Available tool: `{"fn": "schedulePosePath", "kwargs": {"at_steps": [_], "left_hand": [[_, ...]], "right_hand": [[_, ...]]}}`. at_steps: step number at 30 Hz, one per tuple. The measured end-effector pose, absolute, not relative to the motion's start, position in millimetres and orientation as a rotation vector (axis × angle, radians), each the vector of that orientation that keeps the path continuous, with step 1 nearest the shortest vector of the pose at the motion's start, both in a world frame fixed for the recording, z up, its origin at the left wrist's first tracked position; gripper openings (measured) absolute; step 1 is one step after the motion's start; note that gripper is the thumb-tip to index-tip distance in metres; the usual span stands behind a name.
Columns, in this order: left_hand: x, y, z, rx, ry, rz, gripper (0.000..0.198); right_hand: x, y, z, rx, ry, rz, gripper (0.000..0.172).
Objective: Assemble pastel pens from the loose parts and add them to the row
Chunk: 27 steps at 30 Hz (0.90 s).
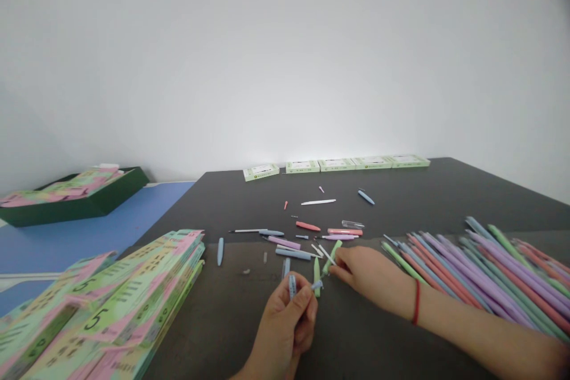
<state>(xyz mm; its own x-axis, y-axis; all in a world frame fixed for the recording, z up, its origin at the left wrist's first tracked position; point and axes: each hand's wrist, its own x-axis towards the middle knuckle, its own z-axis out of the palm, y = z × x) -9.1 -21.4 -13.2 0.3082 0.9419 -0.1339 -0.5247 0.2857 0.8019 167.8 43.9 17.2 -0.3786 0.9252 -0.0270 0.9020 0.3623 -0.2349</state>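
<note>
My left hand (pixel 289 314) is closed around a light blue pen part (pixel 292 286), which pokes up above the thumb; another small blue piece (pixel 317 285) shows at its fingertips. With fingers curled, my right hand (pixel 358 273) is down among loose parts, its fingertips against a green pen barrel (pixel 332 256) and a thin white stick (pixel 326 254). What its fingers grip is partly hidden. Between the hands lies a green pen part (pixel 316 273). Just beyond are a blue barrel (pixel 293 254), a purple barrel (pixel 284 243) and a coral barrel (pixel 345 231).
Long pastel pen barrels (pixel 481 273) are heaped on the right. Stacked printed packets (pixel 146 291) cover the near left. Several light green boxes (pixel 337 164) line the black table's (pixel 214 202) back edge. A dark green tray (pixel 89 208) of packets stands far left.
</note>
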Motion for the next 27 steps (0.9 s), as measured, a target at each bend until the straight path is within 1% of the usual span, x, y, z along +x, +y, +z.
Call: {"fn": "schedulePosePath", "kwargs": {"at_steps": [4,8,10,14,20,24,27], "left_hand": [[-8.7,-20.6,-12.9,0.714,0.669,1.099,0.032],[-8.9,-20.7,-11.7,0.700,0.665,1.102,0.031],[-8.7,-21.3,-10.8,0.696,0.668,1.101,0.031],[-8.0,-22.9,-7.2,0.690,0.688,1.091,0.029],[-7.6,-23.2,-5.9,0.682,0.691,1.068,0.028],[-7.0,-23.9,-6.9,0.668,0.657,1.057,0.018],[-7.2,-23.7,-2.3,0.645,0.660,1.144,0.022]], "right_hand": [[160.9,61.2,27.9,-1.694,-2.481,0.234,0.023],[152.6,63.9,42.8,-1.640,-2.463,0.244,0.020],[149.3,53.0,48.6,-1.509,-2.439,0.391,0.018],[146.5,21.5,52.0,-1.151,-2.293,0.806,0.016],[147.0,0.2,44.3,-1.040,-2.232,0.882,0.010],[147.3,-1.3,33.9,-1.058,-2.165,0.837,0.010],[148.6,2.6,26.1,-1.134,-1.921,1.094,0.013]]}}
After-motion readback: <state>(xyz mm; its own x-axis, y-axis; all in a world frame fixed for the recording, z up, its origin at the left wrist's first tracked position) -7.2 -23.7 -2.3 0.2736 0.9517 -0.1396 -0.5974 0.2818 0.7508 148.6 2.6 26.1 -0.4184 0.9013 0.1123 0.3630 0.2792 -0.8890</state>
